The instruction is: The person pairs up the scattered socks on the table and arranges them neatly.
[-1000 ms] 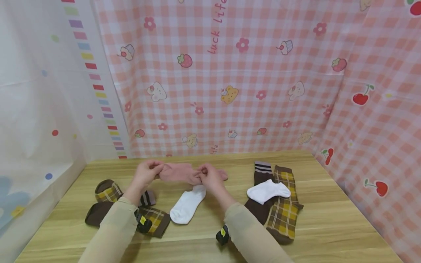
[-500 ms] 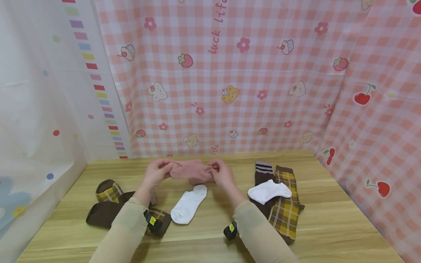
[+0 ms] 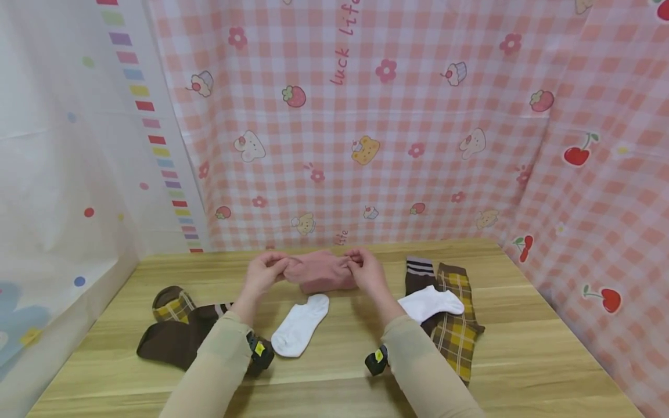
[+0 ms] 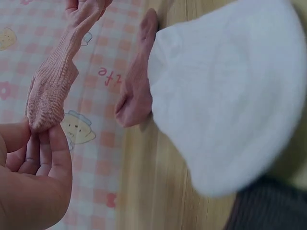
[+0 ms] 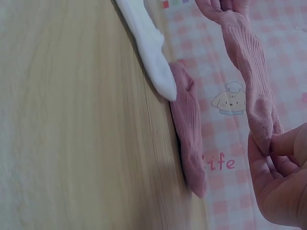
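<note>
My left hand (image 3: 263, 273) and right hand (image 3: 367, 271) pinch opposite ends of a pink ribbed sock (image 3: 313, 264), stretching it sideways above the far part of the table. In the left wrist view, thumb and fingers grip one rounded end of this sock (image 4: 50, 93). The right wrist view has the fingertips of the right hand (image 5: 283, 177) closed on the other end. A second pink sock (image 5: 189, 124) lies on the wood below, partly hidden by the held one in the head view. Just nearer lies a white ankle sock (image 3: 300, 325).
To the left lie a dark brown sock (image 3: 167, 342) and a yellow-brown plaid sock (image 3: 175, 305), partly covered by the left arm. On the right, another white sock (image 3: 428, 303) lies across a striped-cuff brown sock (image 3: 418, 278) and a plaid sock (image 3: 457, 337). A checked curtain (image 3: 324, 191) hangs behind the table.
Both hands have shifted right along with the held pink sock. It now overlaps the second pink sock, whose end showed past the right hand a second ago.
</note>
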Motion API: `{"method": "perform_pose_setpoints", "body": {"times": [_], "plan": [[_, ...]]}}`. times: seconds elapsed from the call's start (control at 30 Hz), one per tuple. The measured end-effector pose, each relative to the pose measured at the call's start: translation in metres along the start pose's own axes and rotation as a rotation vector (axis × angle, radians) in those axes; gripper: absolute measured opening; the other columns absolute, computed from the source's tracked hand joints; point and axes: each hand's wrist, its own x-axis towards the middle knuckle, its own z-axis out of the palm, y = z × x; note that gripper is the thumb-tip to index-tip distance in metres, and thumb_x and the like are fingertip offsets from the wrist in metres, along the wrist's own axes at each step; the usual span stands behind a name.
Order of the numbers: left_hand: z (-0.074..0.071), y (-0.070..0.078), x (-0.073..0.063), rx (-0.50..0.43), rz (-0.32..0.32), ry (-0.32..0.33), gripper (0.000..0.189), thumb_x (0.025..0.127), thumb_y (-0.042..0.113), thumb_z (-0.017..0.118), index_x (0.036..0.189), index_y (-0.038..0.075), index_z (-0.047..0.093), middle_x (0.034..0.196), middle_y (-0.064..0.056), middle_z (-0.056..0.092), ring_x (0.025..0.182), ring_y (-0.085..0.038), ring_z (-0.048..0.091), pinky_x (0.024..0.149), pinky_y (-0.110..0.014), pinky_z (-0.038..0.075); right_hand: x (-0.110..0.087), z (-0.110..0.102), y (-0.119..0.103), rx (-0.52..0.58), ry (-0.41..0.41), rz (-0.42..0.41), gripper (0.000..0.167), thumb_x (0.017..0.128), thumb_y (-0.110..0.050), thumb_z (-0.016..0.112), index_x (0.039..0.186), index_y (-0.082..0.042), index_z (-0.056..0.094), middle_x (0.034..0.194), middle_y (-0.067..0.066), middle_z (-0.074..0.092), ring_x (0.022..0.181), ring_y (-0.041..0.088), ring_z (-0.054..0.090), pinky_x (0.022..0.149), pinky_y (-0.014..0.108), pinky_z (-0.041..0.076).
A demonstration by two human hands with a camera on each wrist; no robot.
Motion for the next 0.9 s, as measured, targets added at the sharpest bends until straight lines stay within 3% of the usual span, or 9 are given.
{"method": "perform_pose_setpoints", "body": {"times": [0.3, 0.43, 0.63, 0.9], "plan": [[0.018, -0.007, 0.009, 0.086, -0.031, 0.048, 0.021, 0.092, -0.004, 0.065, 0.108, -0.017, 0.064, 0.093, -0.018, 0.070, 0.072, -0.009, 0.063, 0.068, -0.026, 0.057, 0.006, -0.006, 0.012, -0.035, 0.011, 0.020, 0.014, 0.092, 0.003, 0.063, 0.105, 0.001, 0.067, 0.097, 0.015, 0.069, 0.091, 0.028, 0.063, 0.084, 0.041, 0.052], [0.023, -0.011, 0.009, 0.087, -0.074, 0.074, 0.017, 0.091, -0.004, 0.066, 0.105, -0.015, 0.065, 0.089, -0.014, 0.068, 0.070, -0.010, 0.062, 0.070, -0.030, 0.058, 0.008, -0.006, 0.016, -0.048, 0.008, 0.037, 0.013, 0.092, 0.003, 0.063, 0.104, 0.000, 0.066, 0.096, 0.014, 0.068, 0.091, 0.028, 0.063, 0.084, 0.041, 0.052], [0.029, -0.019, 0.010, 0.119, -0.082, 0.112, 0.012, 0.088, -0.007, 0.067, 0.097, -0.015, 0.067, 0.076, -0.007, 0.066, 0.063, -0.008, 0.058, 0.067, -0.031, 0.057, 0.010, -0.005, 0.024, -0.088, -0.014, 0.067, 0.013, 0.092, 0.002, 0.062, 0.105, 0.000, 0.065, 0.096, 0.013, 0.067, 0.092, 0.028, 0.062, 0.083, 0.041, 0.052], [0.033, -0.027, 0.014, 0.203, -0.102, 0.119, 0.011, 0.086, -0.006, 0.068, 0.096, -0.013, 0.069, 0.079, -0.011, 0.068, 0.063, -0.009, 0.059, 0.067, -0.031, 0.058, 0.013, -0.002, 0.035, -0.136, -0.031, 0.075, 0.012, 0.091, 0.002, 0.063, 0.103, -0.001, 0.065, 0.094, 0.011, 0.067, 0.089, 0.026, 0.062, 0.079, 0.039, 0.052]]}}
